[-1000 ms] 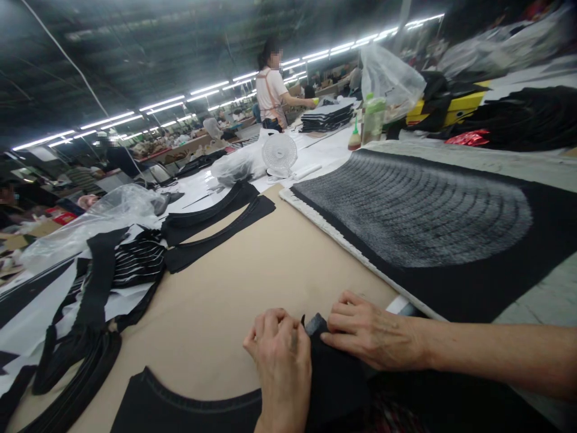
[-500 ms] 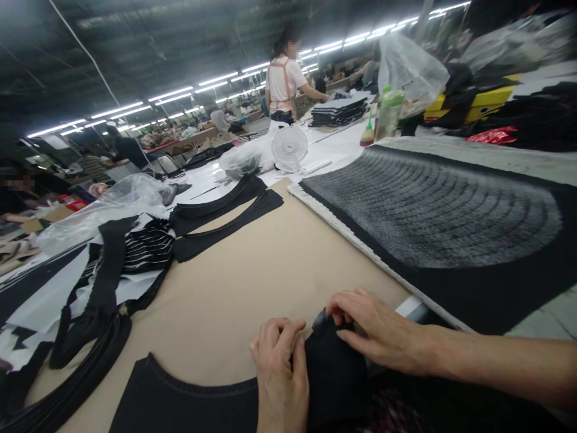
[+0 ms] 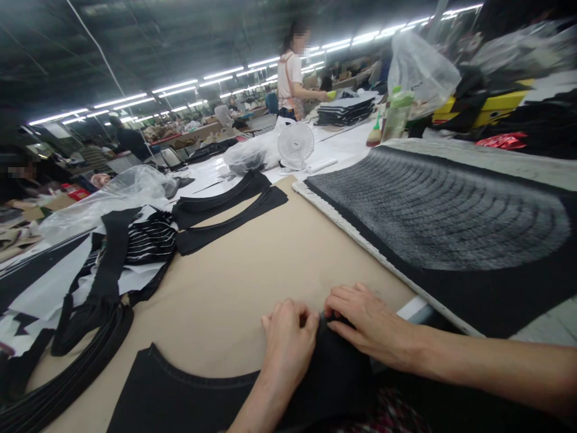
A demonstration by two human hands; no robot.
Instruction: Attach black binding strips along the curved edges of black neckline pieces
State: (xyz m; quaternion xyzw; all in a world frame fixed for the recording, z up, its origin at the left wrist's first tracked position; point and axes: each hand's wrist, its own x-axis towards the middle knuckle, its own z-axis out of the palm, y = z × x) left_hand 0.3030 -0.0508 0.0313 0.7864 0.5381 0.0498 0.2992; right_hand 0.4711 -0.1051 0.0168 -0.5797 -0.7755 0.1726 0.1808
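1. Pinching w/ both hands: left hand and right hand are meeting at the top corner of a black fabric piece, fingers closed on its edge.
2. Fabric piece is lying flat at the near edge of the worktop, on tan paper; it's dark, matte, w/ a curved scooped edge and a stitched seam running along that curve.
3. Its right part is bunching up under the two hands, corner lifted slightly between thumbs & fingertips.
4. Black curved strips are lying toward the far-left part of the worktop, well apart from the hands.
5. Striped cloth and black bands are piling at the left edge.
6. Large black panel w/ grey arc print is covering the right side.
7. Small white fan is standing at the far edge; another person is working farther back.
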